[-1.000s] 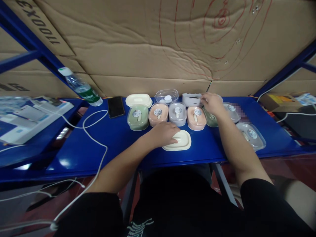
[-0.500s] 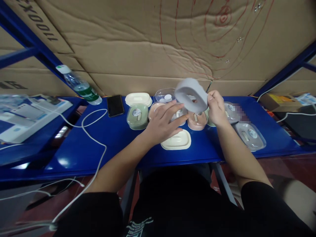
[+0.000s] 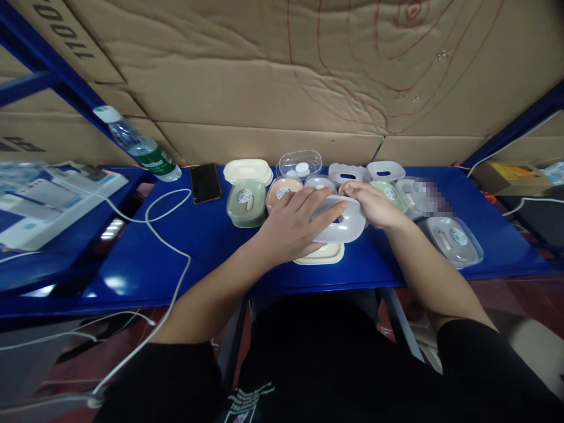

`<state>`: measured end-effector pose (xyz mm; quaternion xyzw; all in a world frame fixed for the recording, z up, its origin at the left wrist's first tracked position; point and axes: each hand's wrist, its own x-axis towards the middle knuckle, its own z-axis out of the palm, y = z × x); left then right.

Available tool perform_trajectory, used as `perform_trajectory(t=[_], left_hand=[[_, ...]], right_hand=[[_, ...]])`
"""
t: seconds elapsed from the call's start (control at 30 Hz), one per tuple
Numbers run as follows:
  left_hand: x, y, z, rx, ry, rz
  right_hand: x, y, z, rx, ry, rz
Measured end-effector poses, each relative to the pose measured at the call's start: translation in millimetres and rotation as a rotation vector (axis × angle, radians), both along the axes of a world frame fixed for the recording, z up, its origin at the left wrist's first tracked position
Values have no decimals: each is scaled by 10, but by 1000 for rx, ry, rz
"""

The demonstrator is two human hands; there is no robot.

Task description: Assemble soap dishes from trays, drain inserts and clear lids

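Observation:
A grey-white oval plastic piece with a slot is held between my two hands, above a cream oval tray near the table's front edge. My left hand lies over its left side, fingers spread across it. At its upper right rim, my right hand grips it with bent fingers. Behind the hands stand lidded boxes: green, peach and grey. Farther back are a clear lid and two slotted grey pieces, one on the left and one on the right.
Cream pieces, a black phone and a tilted water bottle are at the back left. A white cable crosses the blue table. At right sit a green box and a grey box.
The grey piece has come down from its raised position towards me and now lies flatter between both hands. My right hand has moved lower and left, and my left hand now touches the piece.

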<state>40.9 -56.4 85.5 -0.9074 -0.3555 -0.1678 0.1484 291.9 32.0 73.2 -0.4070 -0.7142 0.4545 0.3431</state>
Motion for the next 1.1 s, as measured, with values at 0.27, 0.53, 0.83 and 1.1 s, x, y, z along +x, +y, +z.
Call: perform_trajectory(t=[0.27, 0.53, 0.83, 1.1], left_hand=[[-17, -3, -18, -132, -31, 46], [7, 3, -113, -280, 19, -17], [-14, 49, -215, -378, 26, -13], [-51, 106, -293, -429, 28, -38]], right_hand=[[71, -212, 116, 590, -245, 20], [90, -423, 168, 533, -667, 367], [-21, -409, 23, 514, -654, 401], [-30, -371, -24, 471, -672, 443]])
